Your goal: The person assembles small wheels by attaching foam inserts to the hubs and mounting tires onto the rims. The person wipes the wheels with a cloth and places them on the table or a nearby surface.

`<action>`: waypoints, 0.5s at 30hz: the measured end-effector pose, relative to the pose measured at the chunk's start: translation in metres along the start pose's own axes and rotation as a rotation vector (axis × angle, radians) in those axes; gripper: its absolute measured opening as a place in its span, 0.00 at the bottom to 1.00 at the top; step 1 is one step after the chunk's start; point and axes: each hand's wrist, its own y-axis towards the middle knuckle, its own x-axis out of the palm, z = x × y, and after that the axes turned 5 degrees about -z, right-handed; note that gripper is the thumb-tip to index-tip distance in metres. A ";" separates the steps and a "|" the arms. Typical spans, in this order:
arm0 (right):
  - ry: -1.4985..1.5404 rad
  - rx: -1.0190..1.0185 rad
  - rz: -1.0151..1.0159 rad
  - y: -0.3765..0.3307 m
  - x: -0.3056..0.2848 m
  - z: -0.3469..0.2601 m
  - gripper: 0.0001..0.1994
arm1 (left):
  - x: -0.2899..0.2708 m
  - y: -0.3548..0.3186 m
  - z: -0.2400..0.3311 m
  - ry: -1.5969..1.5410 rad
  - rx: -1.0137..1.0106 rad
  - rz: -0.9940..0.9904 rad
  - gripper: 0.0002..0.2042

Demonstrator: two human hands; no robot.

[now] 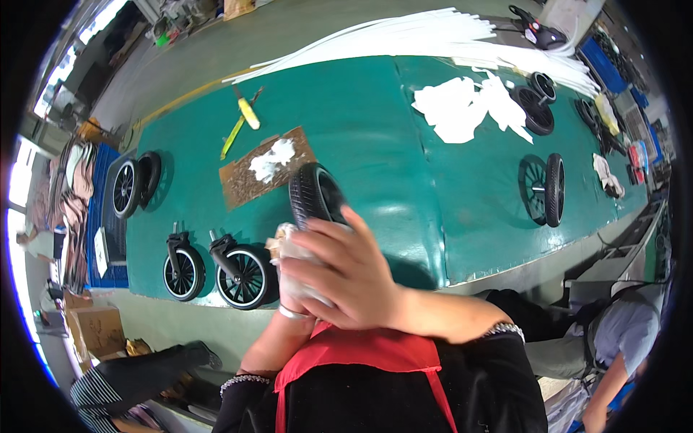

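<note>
My right hand [348, 268] curls its fingers over a crumpled whitish cloth [302, 285] in front of my body. Beneath it lies my left hand [289, 302], mostly covered by the cloth and the right hand, so its fingers do not show. Just beyond both hands a black-tyred wheel [306, 196] stands tilted, its lower part hidden behind them. I cannot tell which hand, if either, supports the wheel. Left of my hands, two wheels with black forks, a smaller one [184, 273] and a larger one [247, 277], rest at the table's near edge.
A brown board [234, 180] carries white scraps [273, 160] on the green table [361, 108]. Beyond it lies a yellow-handled tool [248, 114]. More wheels [554, 190] stand left and right. White sheets [451, 108] and long white strips [361, 36] lie far off. A person [628, 332] is at right.
</note>
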 end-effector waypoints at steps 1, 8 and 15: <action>-0.060 0.027 -0.027 0.002 0.004 0.011 0.25 | 0.004 0.004 -0.003 -0.134 -0.044 -0.045 0.16; -0.232 -0.221 -0.220 -0.065 -0.057 0.063 0.16 | 0.071 0.035 -0.005 -0.178 -0.349 -0.187 0.30; 0.084 0.271 0.434 -0.052 -0.126 0.194 0.14 | 0.147 0.029 -0.035 0.341 -0.261 -0.290 0.36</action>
